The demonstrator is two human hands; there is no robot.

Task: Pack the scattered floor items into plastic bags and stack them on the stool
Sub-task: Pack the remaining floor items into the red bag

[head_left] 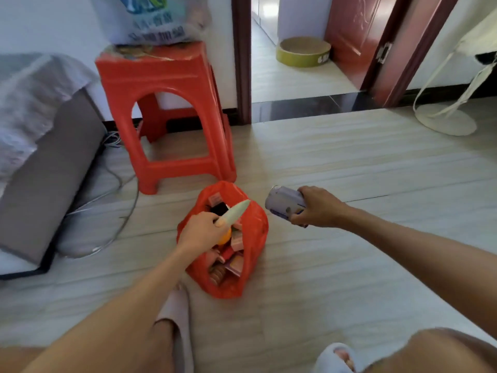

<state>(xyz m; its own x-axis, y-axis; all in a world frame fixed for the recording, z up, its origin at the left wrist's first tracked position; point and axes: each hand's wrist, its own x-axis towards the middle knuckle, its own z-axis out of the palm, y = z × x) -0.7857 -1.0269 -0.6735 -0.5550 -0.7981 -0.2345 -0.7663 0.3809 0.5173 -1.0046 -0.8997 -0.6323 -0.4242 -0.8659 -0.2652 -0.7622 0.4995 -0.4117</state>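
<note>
Fingers of your left hand (203, 232) pinch a pale green plastic knife (236, 213) over the open red plastic bag (254, 230) just below that grip, while your right hand (318, 207) wraps a rigid, probably light purple can (283, 203) at mid-body.

Print on the stool-top bag (150, 20) blurred, top cropped

An open bag (248, 238) sits on the floor (349, 170) just in front of a stool (164, 76) — packets fill it. A second bag (150, 20) rests on the stool. The left hand (201, 232) holds a knife (234, 215) over the open bag; the right hand (318, 208), to the bag's right, holds a can (283, 203). A sofa (40, 157) lies left of the stool — a doorway (295, 49) stands behind, a fan base (443, 119) far right.
</note>
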